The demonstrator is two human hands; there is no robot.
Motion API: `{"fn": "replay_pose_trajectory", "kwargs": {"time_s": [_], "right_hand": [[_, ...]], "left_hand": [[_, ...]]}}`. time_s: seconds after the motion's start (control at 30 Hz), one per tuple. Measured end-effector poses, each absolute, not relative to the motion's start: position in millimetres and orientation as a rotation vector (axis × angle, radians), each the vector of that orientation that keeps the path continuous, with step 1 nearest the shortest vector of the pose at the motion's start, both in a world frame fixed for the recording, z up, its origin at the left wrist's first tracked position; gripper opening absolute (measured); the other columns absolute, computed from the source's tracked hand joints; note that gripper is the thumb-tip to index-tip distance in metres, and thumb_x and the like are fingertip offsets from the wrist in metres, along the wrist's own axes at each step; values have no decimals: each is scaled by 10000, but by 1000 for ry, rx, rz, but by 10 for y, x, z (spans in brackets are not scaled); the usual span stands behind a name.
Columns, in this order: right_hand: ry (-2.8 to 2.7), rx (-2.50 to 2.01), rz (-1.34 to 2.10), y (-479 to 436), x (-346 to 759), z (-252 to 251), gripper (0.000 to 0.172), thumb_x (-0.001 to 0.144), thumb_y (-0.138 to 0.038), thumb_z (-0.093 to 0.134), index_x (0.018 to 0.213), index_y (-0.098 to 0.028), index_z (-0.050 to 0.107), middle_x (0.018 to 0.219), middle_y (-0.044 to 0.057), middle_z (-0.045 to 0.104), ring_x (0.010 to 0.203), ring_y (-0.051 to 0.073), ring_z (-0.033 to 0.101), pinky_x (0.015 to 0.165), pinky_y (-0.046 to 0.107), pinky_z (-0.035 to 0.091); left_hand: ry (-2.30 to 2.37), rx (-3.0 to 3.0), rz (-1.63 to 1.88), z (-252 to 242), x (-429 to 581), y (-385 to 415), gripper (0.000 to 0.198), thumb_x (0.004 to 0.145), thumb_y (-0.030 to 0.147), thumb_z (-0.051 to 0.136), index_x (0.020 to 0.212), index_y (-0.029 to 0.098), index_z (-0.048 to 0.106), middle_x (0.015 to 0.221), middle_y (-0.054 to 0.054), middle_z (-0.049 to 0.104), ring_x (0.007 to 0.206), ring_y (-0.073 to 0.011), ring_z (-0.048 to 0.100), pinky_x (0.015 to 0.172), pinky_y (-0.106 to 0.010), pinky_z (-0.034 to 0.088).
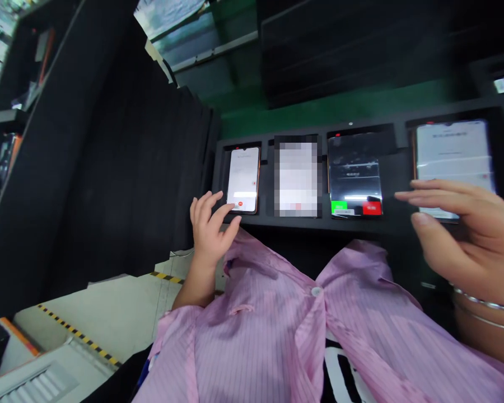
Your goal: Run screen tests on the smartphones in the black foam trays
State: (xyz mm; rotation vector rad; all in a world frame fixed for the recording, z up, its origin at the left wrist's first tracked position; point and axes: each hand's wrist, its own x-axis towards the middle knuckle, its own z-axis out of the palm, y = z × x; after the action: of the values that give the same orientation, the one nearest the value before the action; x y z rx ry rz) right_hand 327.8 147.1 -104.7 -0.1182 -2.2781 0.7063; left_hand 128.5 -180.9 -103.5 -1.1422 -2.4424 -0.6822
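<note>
Phones sit in a black rack: left hand [210,226], fingers spread, touches the leftmost phone [243,179], while right hand [462,224] hovers flat and open over the rightmost phone [453,162], judged mid-tap.

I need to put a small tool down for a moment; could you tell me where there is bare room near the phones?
The black ledge in front of the phone with green and red buttons, between the left hand and right hand, is bare. The fixture's slots are crowded: each holds a phone, with hands over the leftmost phone and rightmost phone.
</note>
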Motion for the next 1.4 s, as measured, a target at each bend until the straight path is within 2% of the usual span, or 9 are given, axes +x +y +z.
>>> {"fn": "replay_pose_trajectory", "kwargs": {"time_s": [0.17, 0.3, 0.5, 0.63, 0.77, 0.87, 1.03, 1.27, 1.4], "right_hand": [[-2444, 38, 688, 1432, 3234, -1015, 303, 944, -190, 625, 1247, -172, 635, 1088, 155, 730, 1134, 357, 698, 962, 531, 601], [-2544, 159, 703, 1372, 3178, -1068, 390, 963, -201, 596, 1343, -119, 559, 1206, 199, 685, 1238, 402, 625, 1040, 655, 530], [-2712, 197, 575, 1293, 3153, -1137, 330, 1016, -226, 510, 1336, -168, 568, 1199, 148, 696, 1314, 353, 602, 1179, 693, 403], [-2517, -34, 591, 1465, 3329, -900, 341, 976, -220, 559, 1310, -193, 620, 1232, 155, 695, 1276, 336, 640, 1173, 623, 456], [-2295, -197, 524, 1671, 3559, -720, 241, 925, -177, 597, 1146, -219, 685, 1003, 96, 748, 1084, 300, 738, 1114, 581, 528], [-2337, -244, 447, 1760, 3649, -767, 202, 932, -184, 588, 1097, -222, 697, 1008, 84, 761, 1060, 285, 748, 1112, 570, 531], [-2399, -248, 355, 1886, 3682, -1007, 155, 938, -205, 599, 1027, -188, 725, 1006, 98, 771, 1032, 270, 757, 1126, 530, 517], [-2414, -308, 307, 2003, 3696, -1170, 145, 943, -201, 604, 995, -178, 737, 963, 87, 779, 1020, 262, 763, 1117, 486, 530], [-2139, -372, 354, 1960, 3678, -1010, 172, 895, -196, 639, 1017, -209, 760, 947, 73, 777, 990, 288, 767, 1025, 517, 592]], "left_hand": [[-2603, -1136, -586, -1217, 1249, -1859, 348, 1013, 430, 571, 1281, 251, 703, 1474, -133, 584, 1433, -325, 482, 1228, -558, 331], [-2643, -1148, -536, -1182, 1247, -1810, 333, 1014, 425, 572, 1269, 265, 715, 1542, -139, 519, 1498, -367, 388, 1235, -613, 293], [-2452, -1326, -621, -1074, 1401, -1553, 371, 973, 430, 642, 1298, 252, 665, 1514, -140, 538, 1501, -363, 389, 1266, -633, 213], [-2409, -1520, -574, -1123, 1471, -1292, 395, 982, 474, 630, 1320, 274, 662, 1539, -119, 529, 1519, -371, 360, 1267, -629, 213], [-2414, -1537, -475, -1183, 1466, -1143, 464, 951, 549, 670, 1328, 278, 667, 1571, -143, 501, 1522, -428, 339, 1244, -677, 212], [-2437, -1553, -535, -1145, 1428, -1162, 499, 931, 580, 686, 1328, 279, 659, 1594, -154, 465, 1538, -449, 304, 1236, -699, 218], [-2345, -1366, -891, -991, 1296, -1467, 560, 952, 437, 686, 1455, 263, 513, 1562, -163, 473, 1505, -368, 397, 1237, -613, 327], [-2470, -1112, -878, -1148, 1135, -1851, 509, 933, 342, 723, 1399, 215, 563, 1497, -176, 531, 1418, -322, 509, 1204, -515, 411], [-2528, -1125, -858, -1258, 1106, -1875, 485, 943, 363, 705, 1383, 205, 578, 1468, -176, 567, 1407, -323, 520, 1203, -517, 411]]}}
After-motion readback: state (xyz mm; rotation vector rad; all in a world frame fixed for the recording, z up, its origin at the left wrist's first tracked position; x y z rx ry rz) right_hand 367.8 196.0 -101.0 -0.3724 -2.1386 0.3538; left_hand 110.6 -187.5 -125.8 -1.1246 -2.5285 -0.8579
